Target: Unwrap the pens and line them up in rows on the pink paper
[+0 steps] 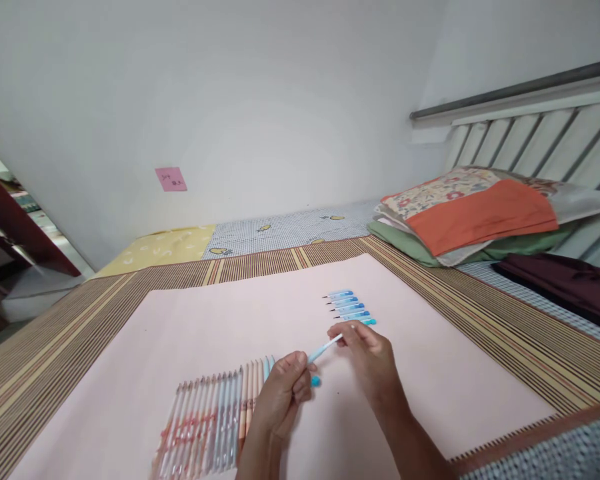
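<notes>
Pink sheet (260,310); pen (325,348) slanting, tip unclear.

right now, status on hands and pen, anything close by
Left hand and right hand: both gripping blue-and-white pen. Pen slanted between them. Close by: row of pens beside left hand, blue pieces beyond right hand.

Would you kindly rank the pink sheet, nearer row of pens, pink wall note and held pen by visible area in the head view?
1. Pink sheet
2. Nearer row of pens
3. Pink wall note
4. Held pen, partly hidden
</notes>
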